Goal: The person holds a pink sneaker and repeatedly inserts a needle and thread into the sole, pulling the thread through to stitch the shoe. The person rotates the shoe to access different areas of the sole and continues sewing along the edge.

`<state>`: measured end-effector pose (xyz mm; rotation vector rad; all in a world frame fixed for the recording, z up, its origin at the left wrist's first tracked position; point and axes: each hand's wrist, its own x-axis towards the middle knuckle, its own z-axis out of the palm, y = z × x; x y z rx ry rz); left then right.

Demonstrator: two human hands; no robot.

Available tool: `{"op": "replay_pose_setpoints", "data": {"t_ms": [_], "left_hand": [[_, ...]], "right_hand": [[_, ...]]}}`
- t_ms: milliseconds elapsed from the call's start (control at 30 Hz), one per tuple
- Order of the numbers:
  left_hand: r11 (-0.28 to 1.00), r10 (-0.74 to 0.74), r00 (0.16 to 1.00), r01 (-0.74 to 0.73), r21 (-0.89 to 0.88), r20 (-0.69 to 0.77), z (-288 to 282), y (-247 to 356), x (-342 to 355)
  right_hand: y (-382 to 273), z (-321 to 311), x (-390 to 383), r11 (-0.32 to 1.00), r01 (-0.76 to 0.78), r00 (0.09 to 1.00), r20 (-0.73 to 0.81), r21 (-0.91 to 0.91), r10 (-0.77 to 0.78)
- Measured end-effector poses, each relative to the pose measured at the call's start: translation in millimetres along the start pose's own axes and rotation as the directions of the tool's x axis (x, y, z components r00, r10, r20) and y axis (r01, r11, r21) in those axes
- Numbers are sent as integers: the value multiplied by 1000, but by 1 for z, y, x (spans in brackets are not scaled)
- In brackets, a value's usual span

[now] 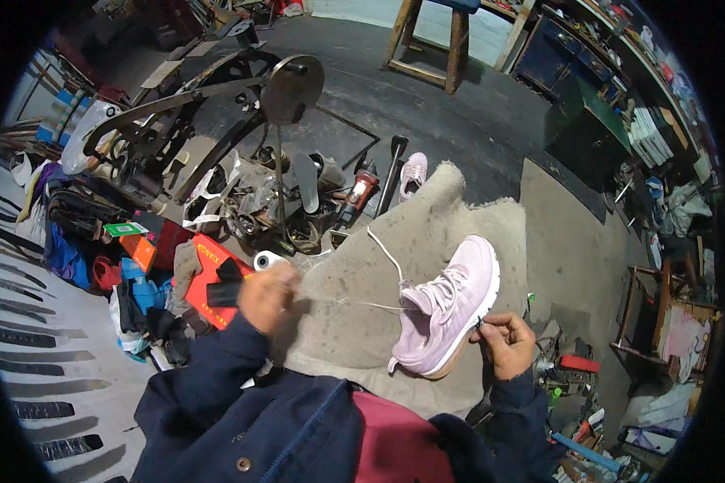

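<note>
A pale pink sneaker (451, 310) lies tilted on a grey-beige cloth (354, 322) over my lap, its white sole facing right. My right hand (507, 344) pinches a small dark pointed tool (480, 321) at the edge of the sole; its exact kind is too small to make out. Left of the shoe, my left hand (270, 296) is curled and slightly blurred. A thin white thread (354, 303) stretches from the shoe's opening to that hand. One white shoelace (387, 249) loops loosely up from the tongue.
The matching pink sneaker (414, 172) stands beyond the cloth. Ahead to the left is a black iron sewing machine (290, 88). A white thread spool (266, 259), a red box (217, 274) and a red power tool (360, 193) lie nearby. A wooden stool (427, 44) stands farther back.
</note>
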<state>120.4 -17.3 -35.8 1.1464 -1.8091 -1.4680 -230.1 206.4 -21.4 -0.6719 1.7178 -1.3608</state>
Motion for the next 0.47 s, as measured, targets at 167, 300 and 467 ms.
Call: {"op": "replay_pose_setpoints", "data": {"t_ms": [167,300,467], "left_hand": [[906,-285,941,327,270,-185,-95,-44,-6],[599,327,939,-117,792,-109,-71,-29,-24],[774,464,882,-449,448,82,28,52,-22]], "right_hand": [[4,4,0,998,60,998,-8,36,-59],[5,4,-1,998,38,999,-25,44,-37],[-1,1,-2,1000,13,1000,-7,-23,-13]]}}
